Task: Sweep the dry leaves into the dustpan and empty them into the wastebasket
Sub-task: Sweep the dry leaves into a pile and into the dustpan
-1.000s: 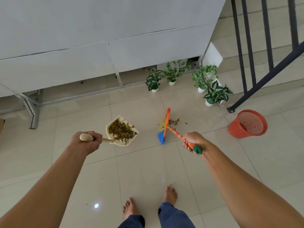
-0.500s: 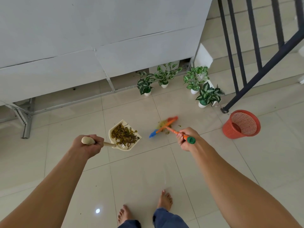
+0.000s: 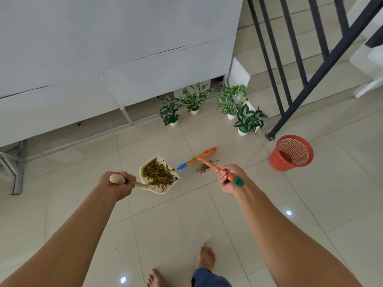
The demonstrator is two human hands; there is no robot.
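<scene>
My left hand (image 3: 116,184) grips the wooden handle of a cream dustpan (image 3: 148,168), held above the floor and full of dry brown leaves (image 3: 158,176). My right hand (image 3: 229,179) holds the orange handle of a small broom (image 3: 199,159), whose orange and blue head rests on the tiles to the right of the dustpan. A small clump of dry leaves (image 3: 203,167) lies on the floor just under the broom handle. A red mesh wastebasket (image 3: 291,153) stands on the floor further right, with nothing visible inside.
Several potted plants (image 3: 231,104) in white pots stand along the wall behind the broom. A dark stair railing (image 3: 290,96) comes down to the floor next to the wastebasket. My bare feet (image 3: 205,258) are at the bottom of the view.
The broom head has turned from standing upright to lying flat and swung right. Both hands and the loaded dustpan have stayed about in place while the view shifted right toward the wastebasket.
</scene>
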